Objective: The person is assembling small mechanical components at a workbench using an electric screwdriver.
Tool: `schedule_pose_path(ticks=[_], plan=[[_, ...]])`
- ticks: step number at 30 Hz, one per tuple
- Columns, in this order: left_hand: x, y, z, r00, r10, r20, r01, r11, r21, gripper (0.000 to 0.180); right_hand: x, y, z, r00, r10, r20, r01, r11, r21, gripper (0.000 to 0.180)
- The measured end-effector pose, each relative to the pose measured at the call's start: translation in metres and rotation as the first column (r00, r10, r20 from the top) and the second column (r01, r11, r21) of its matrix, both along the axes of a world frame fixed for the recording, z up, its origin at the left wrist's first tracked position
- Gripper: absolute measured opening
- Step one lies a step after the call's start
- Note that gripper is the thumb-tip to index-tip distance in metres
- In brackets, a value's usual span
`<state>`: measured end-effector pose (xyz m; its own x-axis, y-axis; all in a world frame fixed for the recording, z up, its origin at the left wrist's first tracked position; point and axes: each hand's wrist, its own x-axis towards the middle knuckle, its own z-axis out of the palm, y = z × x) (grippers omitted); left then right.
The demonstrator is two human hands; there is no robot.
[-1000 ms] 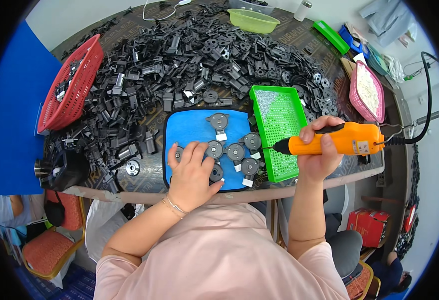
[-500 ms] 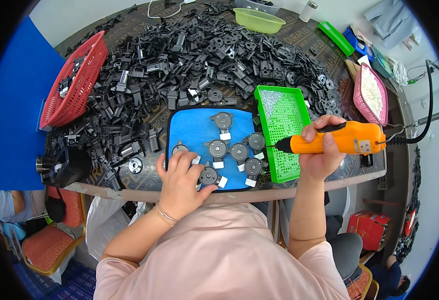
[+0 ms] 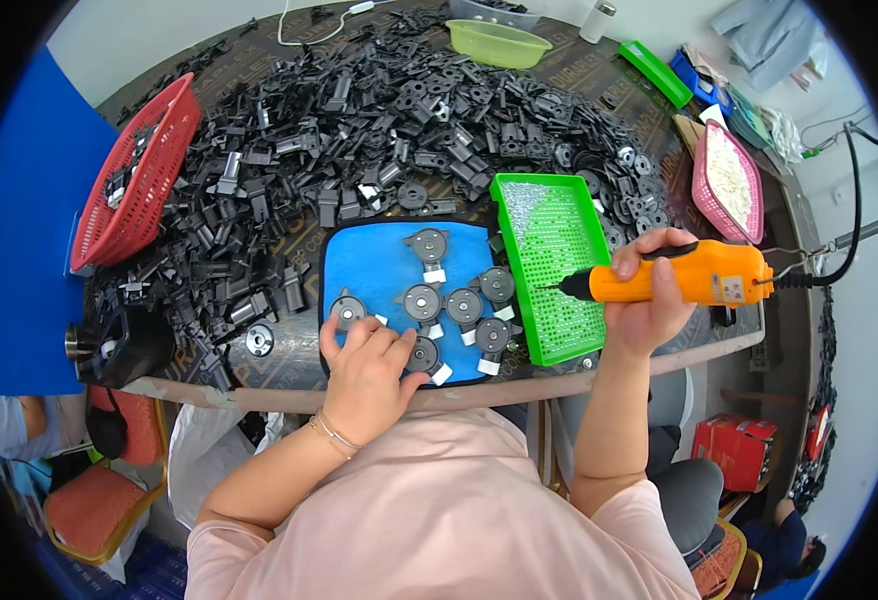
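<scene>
My right hand (image 3: 654, 292) is wrapped round an orange electric screwdriver (image 3: 704, 275), held level. Its black nose and thin bit point left over a green perforated tray (image 3: 562, 345), where small silvery screws (image 3: 526, 205) lie at the far end. On a blue mat (image 3: 374, 255) sit several round dark-grey parts, each with a white tab. My left hand (image 3: 367, 375) rests at the mat's near left with its fingers spread. Its thumb and index finger are by the nearest round part (image 3: 421, 352), which they partly cover. Another round part (image 3: 347, 310) lies just beyond its fingertips.
A large heap of black plastic parts (image 3: 359, 130) spreads behind the mat. A red basket (image 3: 174, 140) stands at left, a pink basket (image 3: 754, 205) at right, a yellow-green bowl (image 3: 499, 45) at the back. The screwdriver's black cable (image 3: 849, 235) hangs at right. One loose metal-centred disc (image 3: 259, 340) lies left of the mat.
The whole view has shifted slightly. My left hand has moved a little right and nearer across the mat, baring more of the left round part. The screwdriver bit sits slightly further over the tray.
</scene>
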<state>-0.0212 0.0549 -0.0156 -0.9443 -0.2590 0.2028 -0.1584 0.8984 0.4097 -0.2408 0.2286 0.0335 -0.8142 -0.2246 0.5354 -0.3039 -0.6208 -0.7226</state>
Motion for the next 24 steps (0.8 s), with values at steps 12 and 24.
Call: schedule_pose_path(ticks=[12, 24], plan=[[-0.026, 0.0, 0.003, 0.99, -0.095, 0.101, 0.09, 0.994, 0.059, 0.047, 0.0, 0.008, -0.018, 0.989, -0.15, -0.02, 0.151, 0.981, 0.122, 0.03], [-0.029, -0.002, 0.004, 0.988, -0.076, 0.135, 0.058, 0.99, 0.13, 0.045, -0.001, 0.004, -0.023, 0.992, -0.128, -0.021, 0.13, 0.985, 0.118, 0.029]])
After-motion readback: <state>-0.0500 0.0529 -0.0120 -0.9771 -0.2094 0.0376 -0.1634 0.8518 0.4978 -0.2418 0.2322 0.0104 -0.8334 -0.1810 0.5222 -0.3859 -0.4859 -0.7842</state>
